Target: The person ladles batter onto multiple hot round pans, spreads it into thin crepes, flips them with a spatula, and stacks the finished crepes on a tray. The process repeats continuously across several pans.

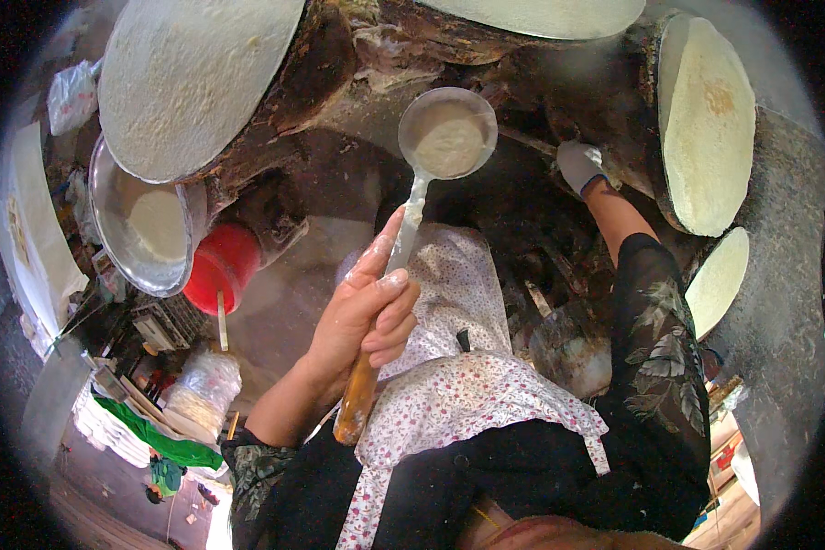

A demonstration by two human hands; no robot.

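Observation:
My left hand is wrapped round the wooden end of a long-handled ladle, its index finger laid along the handle. Pale batter fills much of the ladle's round bowl. Out to the right, my right hand wears a light grey glove and closes on a thin stick, which points left into the dark space under the griddles; the glove hides the gripped part. Beside that hand, a large round griddle carries a thin pale flatbread with a browned patch.
At upper left, batter covers a big round griddle; another pale round lies at the top edge. A metal basin of batter and a red bucket stand at left. Another flatbread lies at right. A plastic bag sits lower left.

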